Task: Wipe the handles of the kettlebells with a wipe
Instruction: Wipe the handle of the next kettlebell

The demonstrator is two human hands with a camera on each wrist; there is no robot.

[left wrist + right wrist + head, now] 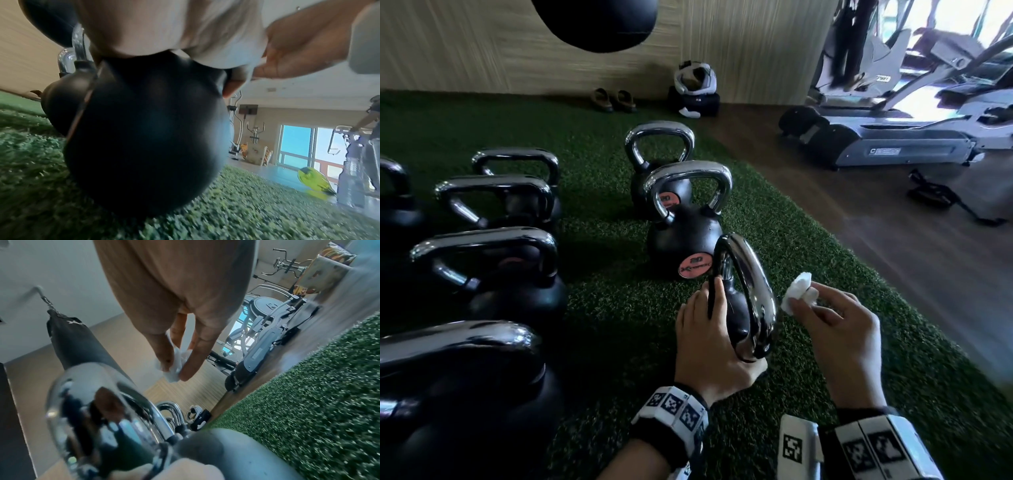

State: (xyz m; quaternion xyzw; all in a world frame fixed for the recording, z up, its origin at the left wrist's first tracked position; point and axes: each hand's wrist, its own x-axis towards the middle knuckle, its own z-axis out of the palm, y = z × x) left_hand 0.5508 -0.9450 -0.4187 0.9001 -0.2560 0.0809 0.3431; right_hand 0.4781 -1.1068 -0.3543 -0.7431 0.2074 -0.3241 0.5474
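A black kettlebell (738,308) with a chrome handle (751,284) stands on the green turf in front of me. My left hand (709,329) grips it low, fingers curled round its neck and body. In the left wrist view its black body (144,138) fills the middle. Just right of the handle, my right hand (822,305) pinches a crumpled white wipe (799,294) between thumb and fingertips. Whether the wipe touches the chrome I cannot tell. The right wrist view shows the wipe (174,369) held at the fingertips above the handle (98,410).
Two more kettlebells (688,212) (659,150) stand behind the one I hold, and several others (489,260) line the left. A punching bag (599,20) hangs above. A treadmill (893,147) sits on the wooden floor (893,246) at right. Shoes (616,101) lie by the wall.
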